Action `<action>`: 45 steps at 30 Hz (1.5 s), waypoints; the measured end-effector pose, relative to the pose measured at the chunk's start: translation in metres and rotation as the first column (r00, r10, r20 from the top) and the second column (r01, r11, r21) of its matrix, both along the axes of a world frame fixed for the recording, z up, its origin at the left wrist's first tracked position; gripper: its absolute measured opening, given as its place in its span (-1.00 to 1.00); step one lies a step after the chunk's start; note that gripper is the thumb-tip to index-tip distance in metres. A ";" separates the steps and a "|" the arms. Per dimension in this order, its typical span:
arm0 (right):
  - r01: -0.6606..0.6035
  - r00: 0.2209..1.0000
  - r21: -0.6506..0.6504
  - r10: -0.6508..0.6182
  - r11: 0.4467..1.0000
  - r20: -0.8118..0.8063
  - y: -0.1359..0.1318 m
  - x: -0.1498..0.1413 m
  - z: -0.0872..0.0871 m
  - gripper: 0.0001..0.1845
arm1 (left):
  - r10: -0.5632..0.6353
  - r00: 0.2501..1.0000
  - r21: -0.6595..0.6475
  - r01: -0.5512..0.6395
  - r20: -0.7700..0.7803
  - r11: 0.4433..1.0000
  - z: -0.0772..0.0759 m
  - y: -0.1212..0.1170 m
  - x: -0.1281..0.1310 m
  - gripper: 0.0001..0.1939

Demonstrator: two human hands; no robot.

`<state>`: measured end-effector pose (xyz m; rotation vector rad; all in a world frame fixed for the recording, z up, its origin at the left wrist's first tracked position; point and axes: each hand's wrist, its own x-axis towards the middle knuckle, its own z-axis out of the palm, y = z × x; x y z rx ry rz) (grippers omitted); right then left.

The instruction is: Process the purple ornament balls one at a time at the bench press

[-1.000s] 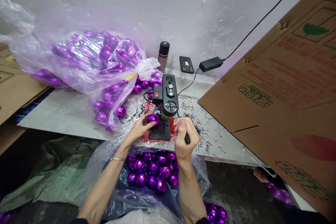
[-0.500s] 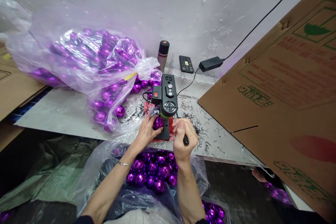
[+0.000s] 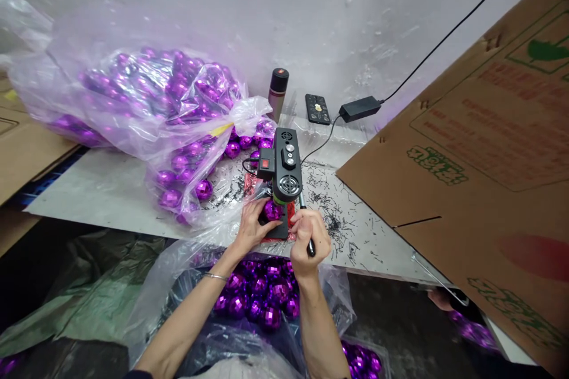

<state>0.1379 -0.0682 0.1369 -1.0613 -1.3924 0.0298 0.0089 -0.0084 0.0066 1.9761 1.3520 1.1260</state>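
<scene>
A purple mirrored ball (image 3: 272, 211) sits under the head of a small black bench drill press (image 3: 287, 160). My left hand (image 3: 251, 226) grips the ball from its left side, thumb at the front and fingers behind. My right hand (image 3: 310, 239) is closed round the black-ended lever handle (image 3: 312, 248) on the drill press's right side. The tip working on the ball is hidden by the machine head. Beneath the black base plate (image 3: 280, 230) lies a red sheet (image 3: 291, 213).
A clear bag of purple balls (image 3: 146, 89) fills the left of the table. Black shavings (image 3: 333, 213) litter the top. Behind stand a spray can (image 3: 278, 95), a phone (image 3: 317, 108) and a power adapter (image 3: 360, 108). A cardboard box (image 3: 480, 160) blocks the right. More balls (image 3: 255, 293) lie in my lap.
The ball in my left hand has come slightly forward and right, showing more of itself below the machine head. My right hand has shifted a little down and left with the lever.
</scene>
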 end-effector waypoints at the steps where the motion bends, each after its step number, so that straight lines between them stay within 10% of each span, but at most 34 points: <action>1: 0.004 1.000 0.019 -0.004 1.000 0.009 0.001 0.000 -0.007 -0.64 | 0.003 1.000 0.003 -0.003 -0.003 1.000 0.000 0.000 0.000 -0.37; 7: 0.030 1.000 0.098 -0.029 0.995 -0.011 0.006 -0.002 -0.046 -0.63 | -0.007 1.000 0.021 0.007 0.000 1.000 0.000 -0.001 0.002 -0.42; 20: 0.023 0.998 0.187 -0.034 0.982 0.059 0.014 0.001 -0.067 -0.60 | -0.004 1.000 0.110 0.001 0.026 0.994 -0.004 0.001 0.004 -0.44; 34: 0.038 0.985 0.009 -0.036 0.999 -0.169 0.011 -0.009 0.021 -0.55 | -0.014 0.998 0.122 0.007 0.057 0.993 -0.005 0.002 0.006 -0.39; 45: 0.032 0.985 0.045 -0.024 0.999 -0.169 0.006 -0.010 0.006 -0.57 | -0.045 0.984 0.115 0.065 -0.173 0.991 0.012 -0.072 -0.058 -0.26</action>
